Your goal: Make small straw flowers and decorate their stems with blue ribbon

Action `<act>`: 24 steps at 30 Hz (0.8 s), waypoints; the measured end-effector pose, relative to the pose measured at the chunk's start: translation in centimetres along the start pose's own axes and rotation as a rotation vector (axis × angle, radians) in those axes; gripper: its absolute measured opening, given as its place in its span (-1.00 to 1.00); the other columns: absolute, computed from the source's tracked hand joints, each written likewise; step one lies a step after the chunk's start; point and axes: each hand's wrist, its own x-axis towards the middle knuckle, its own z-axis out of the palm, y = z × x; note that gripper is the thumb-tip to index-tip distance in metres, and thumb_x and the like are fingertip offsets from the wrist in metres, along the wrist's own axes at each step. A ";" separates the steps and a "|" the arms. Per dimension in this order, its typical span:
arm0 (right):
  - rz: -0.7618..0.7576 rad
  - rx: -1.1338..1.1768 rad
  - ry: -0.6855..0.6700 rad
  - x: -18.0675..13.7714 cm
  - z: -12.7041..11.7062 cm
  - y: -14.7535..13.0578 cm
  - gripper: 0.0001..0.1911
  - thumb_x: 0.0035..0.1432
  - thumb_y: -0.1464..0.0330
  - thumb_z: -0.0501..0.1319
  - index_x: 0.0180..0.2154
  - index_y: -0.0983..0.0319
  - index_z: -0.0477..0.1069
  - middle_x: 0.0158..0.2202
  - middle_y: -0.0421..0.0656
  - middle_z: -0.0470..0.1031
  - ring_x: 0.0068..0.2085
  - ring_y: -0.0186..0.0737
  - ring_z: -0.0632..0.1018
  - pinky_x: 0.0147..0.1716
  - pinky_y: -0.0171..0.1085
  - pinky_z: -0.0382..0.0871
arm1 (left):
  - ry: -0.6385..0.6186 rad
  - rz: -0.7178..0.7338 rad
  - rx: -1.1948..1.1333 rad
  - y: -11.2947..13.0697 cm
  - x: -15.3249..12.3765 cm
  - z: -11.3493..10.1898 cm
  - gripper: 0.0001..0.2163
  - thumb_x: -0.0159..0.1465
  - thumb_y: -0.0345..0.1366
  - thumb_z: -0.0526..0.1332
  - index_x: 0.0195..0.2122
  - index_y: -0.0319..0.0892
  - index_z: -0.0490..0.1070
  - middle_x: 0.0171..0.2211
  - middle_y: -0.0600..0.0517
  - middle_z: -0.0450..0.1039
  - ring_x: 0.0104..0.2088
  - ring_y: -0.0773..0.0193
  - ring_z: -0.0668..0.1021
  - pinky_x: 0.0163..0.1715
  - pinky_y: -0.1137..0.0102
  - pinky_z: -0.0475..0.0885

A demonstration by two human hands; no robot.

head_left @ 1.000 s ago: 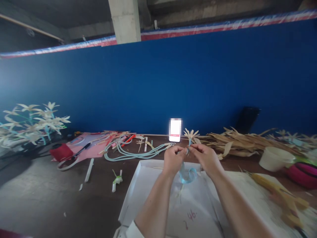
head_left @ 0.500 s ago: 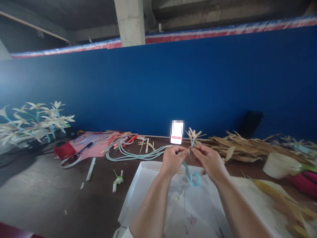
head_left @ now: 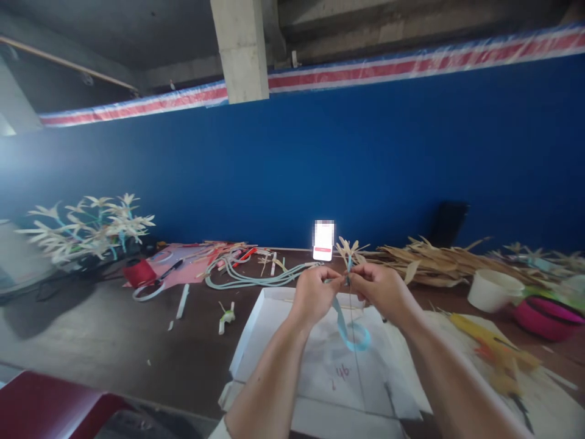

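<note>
Over a shallow white box, my left hand and my right hand meet with pinched fingertips. Between them is the stem of a small flower with pale, dried-leaf petals, pointing up. Light blue wrapping shows on the stem just below the petals. A light blue tape runs down from my left fingertips and ends in a loose curl over the box. From the pinch a thin wire hangs towards me. The exact grip of each fingertip is partly hidden.
Behind my hands stands a lit phone. Left of it lie pale blue cords, a red spool and a pink sheet. Dried leaves, a white cup and a magenta bowl are on the right. Finished-looking flowers stand far left.
The view has shifted, so table things appear moved. Both hands still pinch at the flower stem. The wire now hangs in front of the blue tape, and the tape's curl has shifted slightly.
</note>
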 end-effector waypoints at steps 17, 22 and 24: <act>-0.204 -0.332 0.120 5.9 0.8 1.9 -0.73 0.00 0.22 0.08 -0.49 0.23 0.46 -0.62 -0.22 0.47 -0.57 -0.32 0.41 -0.59 -0.37 0.10 | 0.049 0.008 0.271 -1.0 5.3 1.3 -0.83 0.07 -0.25 0.18 -0.43 -0.18 0.53 -0.52 0.00 0.49 -0.50 0.30 0.46 -0.49 0.47 0.24; -0.250 -0.334 0.142 9.0 0.5 1.7 -0.72 0.02 0.22 0.07 -0.44 0.23 0.49 -0.61 -0.21 0.47 -0.54 -0.30 0.43 -0.55 -0.37 0.11 | 0.047 0.035 0.258 -1.2 8.8 1.1 -0.79 0.08 -0.20 0.18 -0.43 -0.19 0.54 -0.53 -0.03 0.49 -0.50 0.29 0.46 -0.50 0.47 0.24; -0.253 -0.323 0.133 9.8 0.3 1.5 -0.73 0.01 0.24 0.07 -0.43 0.22 0.49 -0.62 -0.22 0.47 -0.54 -0.30 0.43 -0.55 -0.37 0.12 | 0.048 0.026 0.243 -1.3 10.0 1.0 -0.80 0.08 -0.21 0.18 -0.42 -0.19 0.54 -0.54 -0.01 0.49 -0.52 0.30 0.45 -0.50 0.47 0.25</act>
